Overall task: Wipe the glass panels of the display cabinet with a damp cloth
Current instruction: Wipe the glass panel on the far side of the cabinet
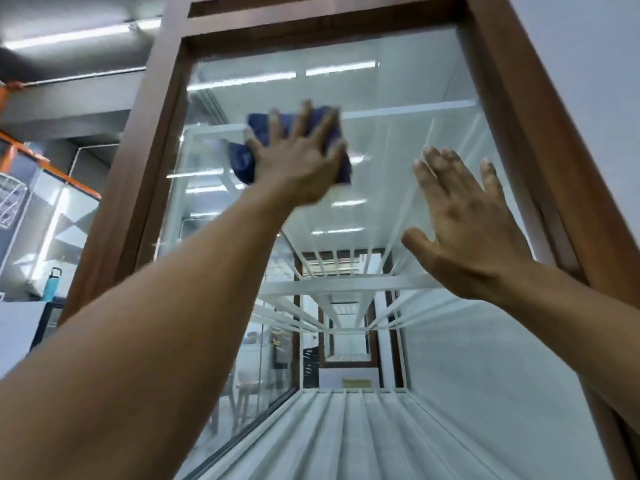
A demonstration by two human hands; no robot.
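A tall display cabinet with a brown wooden frame (149, 161) fills the view, its front glass panel (398, 98) facing me. My left hand (298, 161) presses a dark blue cloth (242, 157) flat against the upper part of the glass, fingers spread over it. My right hand (464, 223) rests open and flat on the glass lower and to the right, holding nothing. White glass shelves (346, 284) show inside the cabinet.
The cabinet's right wooden post (540, 133) stands close to my right hand, with a pale wall beyond it. At the left are orange racking (41, 161), a blue water bottle (52, 285) on a counter and ceiling strip lights (69, 36).
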